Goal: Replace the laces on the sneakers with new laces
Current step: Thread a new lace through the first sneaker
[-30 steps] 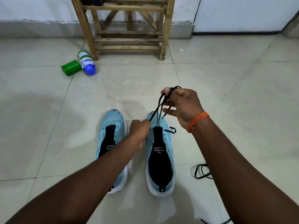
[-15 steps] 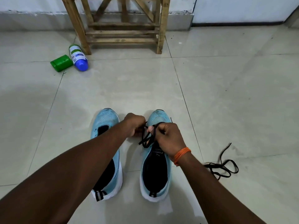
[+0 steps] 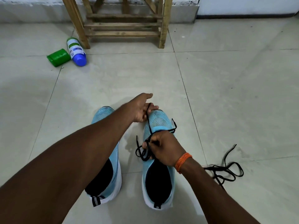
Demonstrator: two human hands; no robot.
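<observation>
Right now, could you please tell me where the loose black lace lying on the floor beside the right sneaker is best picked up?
Pinch the loose black lace at its straight free end, which trails out of the loops toward the far side. Come down from above with your fingers: it lies flat on the tiles, and that end is clear of the tangle.

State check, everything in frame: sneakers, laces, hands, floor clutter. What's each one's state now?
Left sneaker: upright, no lace visible.
Right sneaker: upright, lace threaded near the toe.
Black lace: taut between both hands.
Left hand: holds the lace beyond the toe.
Right hand: grips bunched lace.
Spare lace: loose tangle on the floor.
Bottle: lying on its side.
Green container: lying on its side.
Wooden rack: standing.
</observation>
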